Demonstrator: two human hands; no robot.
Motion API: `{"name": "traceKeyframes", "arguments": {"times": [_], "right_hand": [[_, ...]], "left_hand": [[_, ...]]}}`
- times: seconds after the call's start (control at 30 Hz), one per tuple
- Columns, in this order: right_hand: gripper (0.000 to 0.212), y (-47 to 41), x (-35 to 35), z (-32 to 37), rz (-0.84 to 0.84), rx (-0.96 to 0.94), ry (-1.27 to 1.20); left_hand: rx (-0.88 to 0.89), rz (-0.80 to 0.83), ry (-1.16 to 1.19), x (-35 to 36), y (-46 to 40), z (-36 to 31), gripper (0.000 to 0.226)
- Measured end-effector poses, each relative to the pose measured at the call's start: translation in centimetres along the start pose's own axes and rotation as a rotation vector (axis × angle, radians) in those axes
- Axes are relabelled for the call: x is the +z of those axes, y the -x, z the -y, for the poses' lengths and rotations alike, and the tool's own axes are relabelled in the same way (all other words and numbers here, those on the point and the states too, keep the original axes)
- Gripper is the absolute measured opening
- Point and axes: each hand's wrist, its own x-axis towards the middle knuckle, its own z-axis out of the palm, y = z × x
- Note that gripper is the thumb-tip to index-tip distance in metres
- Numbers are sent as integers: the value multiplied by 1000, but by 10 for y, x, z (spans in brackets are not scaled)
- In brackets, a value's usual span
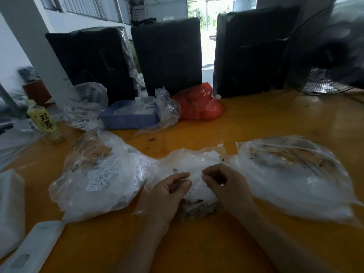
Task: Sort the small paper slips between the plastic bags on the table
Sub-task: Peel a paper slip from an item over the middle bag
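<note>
Holding: both hands meet over the middle plastic bag (189, 160), pinching a small paper slip (197, 183) between them.
Left hand (169, 191): fingers curled, thumb and fingertips pinching the slip's left edge.
Right hand (226, 184): fingers curled, pinching the slip's right edge.
Slip: white with dark print, just above the middle bag, near the table's front edge.
Left bag (98, 174): clear, bulging, full of printed slips, touching the middle bag.
Right bag (295, 174): clear, flatter, with white contents, just beside the right hand.
Table (256, 123): orange-yellow, glossy.
Behind: a blue tray (128, 120) with white pieces, a red bag (199, 103), three dark upright blocks (167, 54).
Left edge: a green drink bottle (44, 123) standing upright.
Far right: a fan (331, 56), blurred.
Near left corner: white objects, too blurred to name.
</note>
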Motion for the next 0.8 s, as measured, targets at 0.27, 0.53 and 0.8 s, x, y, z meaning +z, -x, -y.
{"name": "traceKeyframes", "arguments": {"times": [0.27, 0.53, 0.8], "right_hand": [[8, -6, -24, 4, -187, -84, 190], [18, -21, -97, -33, -183, 279, 846], [16, -21, -91, -38, 18, 361, 1002]], "left_hand": [[405, -378, -330, -21, 5, -25, 32], [127, -815, -622, -146, -33, -35, 27], [241, -601, -957, -116, -26, -35, 20]]}}
